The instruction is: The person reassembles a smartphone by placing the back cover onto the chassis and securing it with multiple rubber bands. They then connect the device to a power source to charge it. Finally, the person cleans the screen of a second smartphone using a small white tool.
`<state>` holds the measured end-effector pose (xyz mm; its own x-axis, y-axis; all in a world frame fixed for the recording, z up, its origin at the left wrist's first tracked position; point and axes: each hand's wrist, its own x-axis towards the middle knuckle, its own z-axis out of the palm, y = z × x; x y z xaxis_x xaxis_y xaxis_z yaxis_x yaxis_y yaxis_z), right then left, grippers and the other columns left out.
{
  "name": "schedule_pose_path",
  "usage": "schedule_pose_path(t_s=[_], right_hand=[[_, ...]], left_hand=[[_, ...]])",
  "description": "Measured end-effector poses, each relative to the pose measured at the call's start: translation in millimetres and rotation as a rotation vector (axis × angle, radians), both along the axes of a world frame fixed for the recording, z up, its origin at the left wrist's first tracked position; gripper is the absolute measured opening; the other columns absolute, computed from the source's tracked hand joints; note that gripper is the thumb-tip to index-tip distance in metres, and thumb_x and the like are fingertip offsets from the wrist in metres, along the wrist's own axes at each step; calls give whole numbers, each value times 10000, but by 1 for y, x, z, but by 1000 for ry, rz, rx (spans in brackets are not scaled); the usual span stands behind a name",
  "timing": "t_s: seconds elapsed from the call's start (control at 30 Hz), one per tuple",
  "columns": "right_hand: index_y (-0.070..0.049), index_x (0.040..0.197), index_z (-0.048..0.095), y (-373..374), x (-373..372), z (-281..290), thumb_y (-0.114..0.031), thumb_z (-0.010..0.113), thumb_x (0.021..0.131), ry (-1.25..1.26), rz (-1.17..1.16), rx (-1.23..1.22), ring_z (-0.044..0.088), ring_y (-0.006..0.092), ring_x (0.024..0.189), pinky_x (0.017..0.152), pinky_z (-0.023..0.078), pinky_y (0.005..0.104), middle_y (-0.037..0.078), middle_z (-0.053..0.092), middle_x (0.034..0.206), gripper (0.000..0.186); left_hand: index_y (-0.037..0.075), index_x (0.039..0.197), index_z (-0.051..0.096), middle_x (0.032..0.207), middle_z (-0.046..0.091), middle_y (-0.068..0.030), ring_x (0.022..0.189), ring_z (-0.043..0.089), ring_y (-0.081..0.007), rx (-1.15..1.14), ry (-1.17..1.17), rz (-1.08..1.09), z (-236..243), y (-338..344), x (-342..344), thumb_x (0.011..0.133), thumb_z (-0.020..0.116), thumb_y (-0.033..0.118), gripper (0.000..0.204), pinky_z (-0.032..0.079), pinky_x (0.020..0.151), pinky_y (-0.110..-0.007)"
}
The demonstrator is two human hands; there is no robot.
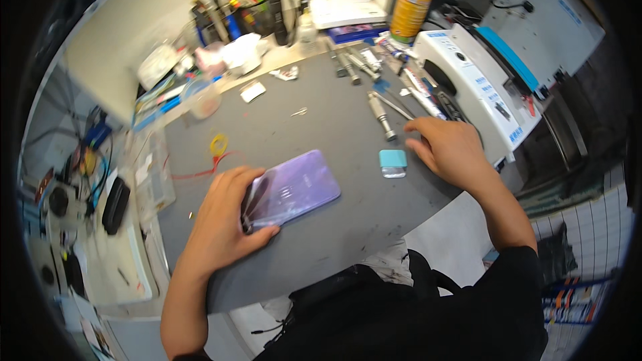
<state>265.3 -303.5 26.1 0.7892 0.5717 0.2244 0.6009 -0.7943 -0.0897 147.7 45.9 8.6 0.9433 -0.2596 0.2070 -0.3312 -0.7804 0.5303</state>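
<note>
A smartphone (299, 188) with a glossy purple back lies tilted on the grey work mat (321, 120). My left hand (224, 214) grips its left end, fingers over the far edge and thumb at the near edge. My right hand (451, 150) hovers at the mat's right side, thumb and fingers apart with nothing seen between them. Close to its fingertips are a silver screwdriver (380, 117) and slim metal tweezers (393, 105). Just left of that hand sits a small teal and clear box (393, 163).
Several more screwdrivers (349, 69) lie at the back. A white machine (461, 80) and a yellow spray can (413, 3) stand at the right. Red wire (195, 176) and a yellow ring (219, 144) lie at the left, near a clear cup (200, 98).
</note>
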Motion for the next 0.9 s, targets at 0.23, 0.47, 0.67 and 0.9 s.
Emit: schedule_pose_path(t_s=[0.23, 0.47, 0.67, 0.9], right_hand=[[-91, 1055, 649, 24, -9, 19, -324, 782, 791, 166, 138, -118, 638, 266, 724, 641, 475, 373, 57, 629, 741, 376], [-96, 1063, 650, 47, 5, 38, -343, 780, 800, 217, 183, -380, 682, 294, 818, 715, 520, 406, 85, 702, 806, 382], [-88, 1074, 661, 115, 45, 49, -301, 690, 886, 183, 369, -212, 678, 293, 904, 754, 535, 408, 78, 706, 875, 285], [-95, 1253, 627, 203, 124, -7, -182, 649, 872, -197, 544, -152, 641, 301, 1066, 890, 525, 420, 99, 635, 1229, 391]], left_hand=[[59, 1278, 542, 1276, 551, -139, 1190, 519, -340, 23, -121, 0, -11, -3, -5, 711, 828, 254, 665, 426, 1013, -433], [65, 1306, 533, 1320, 536, -132, 1225, 509, -323, 51, -122, -36, -13, -7, -5, 746, 807, 321, 675, 427, 1011, -435], [57, 1470, 392, 1527, 390, -121, 1388, 382, -291, 375, -148, -36, -23, -17, -13, 929, 586, 473, 710, 340, 1090, -507], [57, 1512, 326, 1585, 308, -128, 1450, 309, -290, 429, -115, -37, -23, -19, -12, 965, 518, 491, 724, 309, 1122, -515]])
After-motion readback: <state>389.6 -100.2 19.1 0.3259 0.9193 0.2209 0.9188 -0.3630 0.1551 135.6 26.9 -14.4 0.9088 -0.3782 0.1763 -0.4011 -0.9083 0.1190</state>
